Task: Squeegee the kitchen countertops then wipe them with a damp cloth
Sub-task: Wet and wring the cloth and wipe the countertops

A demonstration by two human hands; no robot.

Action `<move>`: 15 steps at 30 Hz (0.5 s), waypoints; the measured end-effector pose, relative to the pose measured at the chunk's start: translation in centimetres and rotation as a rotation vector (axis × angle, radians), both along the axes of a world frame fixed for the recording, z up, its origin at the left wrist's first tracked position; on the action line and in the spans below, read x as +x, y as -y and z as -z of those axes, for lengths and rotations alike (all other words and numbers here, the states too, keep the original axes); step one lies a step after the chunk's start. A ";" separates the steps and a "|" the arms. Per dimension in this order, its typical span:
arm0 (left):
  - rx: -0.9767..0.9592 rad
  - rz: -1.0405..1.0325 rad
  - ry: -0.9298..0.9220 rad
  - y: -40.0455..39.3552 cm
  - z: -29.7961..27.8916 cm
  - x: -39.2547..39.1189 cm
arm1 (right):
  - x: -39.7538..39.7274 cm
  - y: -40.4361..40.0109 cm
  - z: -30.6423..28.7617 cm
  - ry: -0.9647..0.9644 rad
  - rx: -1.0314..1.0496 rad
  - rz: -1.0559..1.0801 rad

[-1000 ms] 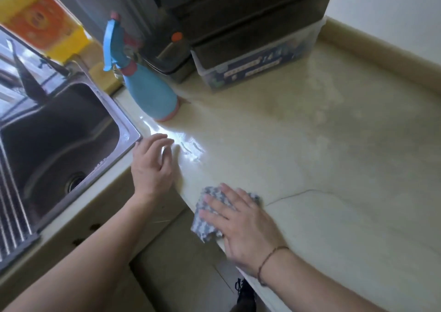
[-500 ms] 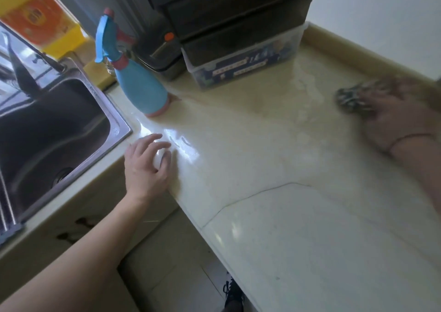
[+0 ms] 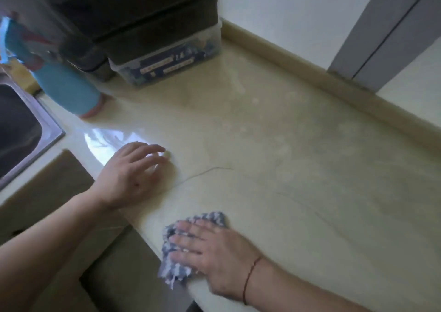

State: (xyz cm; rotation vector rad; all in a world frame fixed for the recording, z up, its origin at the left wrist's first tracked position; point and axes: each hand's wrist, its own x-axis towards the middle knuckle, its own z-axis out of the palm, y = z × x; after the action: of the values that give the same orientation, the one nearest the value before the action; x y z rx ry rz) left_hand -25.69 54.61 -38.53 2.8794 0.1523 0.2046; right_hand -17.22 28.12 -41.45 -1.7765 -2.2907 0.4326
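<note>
Right hand (image 3: 214,256), fingers flat and spread, presses the checked cloth (image 3: 175,267) at the countertop's (image 3: 298,168) near edge, cloth hanging over. Left hand (image 3: 130,175) rests beside it, fingers loosely spread, holding nothing. Spray bottle (image 3: 66,89) far left.
</note>
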 end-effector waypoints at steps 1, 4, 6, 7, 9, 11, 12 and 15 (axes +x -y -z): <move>0.004 0.005 -0.007 0.0 -0.1 0.3 | 2.2 0.6 0.2 -0.018 0.038 0.035; 0.009 -0.059 0.038 1.3 0.0 1.2 | 12.7 2.8 0.8 -0.072 0.109 0.419; 0.027 -0.083 0.053 2.5 0.5 1.5 | 20.6 4.5 -0.2 -0.036 0.038 0.716; 0.038 -0.084 0.058 2.9 0.6 1.5 | 23.6 5.1 -0.9 -0.007 -0.029 0.768; 0.058 -0.088 0.068 3.4 0.8 1.2 | 27.5 5.5 -1.3 0.021 -0.086 0.749; 0.079 -0.085 0.058 3.3 0.9 0.2 | 29.1 5.4 -1.2 0.015 -0.107 0.817; 0.093 -0.089 0.048 3.2 0.9 -0.4 | 29.4 5.2 -1.0 0.020 -0.111 0.874; 0.106 -0.134 0.052 2.5 0.7 -1.8 | 28.0 4.7 -0.3 -0.028 -0.028 1.008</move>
State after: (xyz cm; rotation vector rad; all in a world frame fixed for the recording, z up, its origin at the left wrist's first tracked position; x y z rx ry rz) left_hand -27.50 52.07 -39.19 2.9675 0.3351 0.3215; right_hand 10.77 23.44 -41.11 -2.5711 -1.1001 0.2743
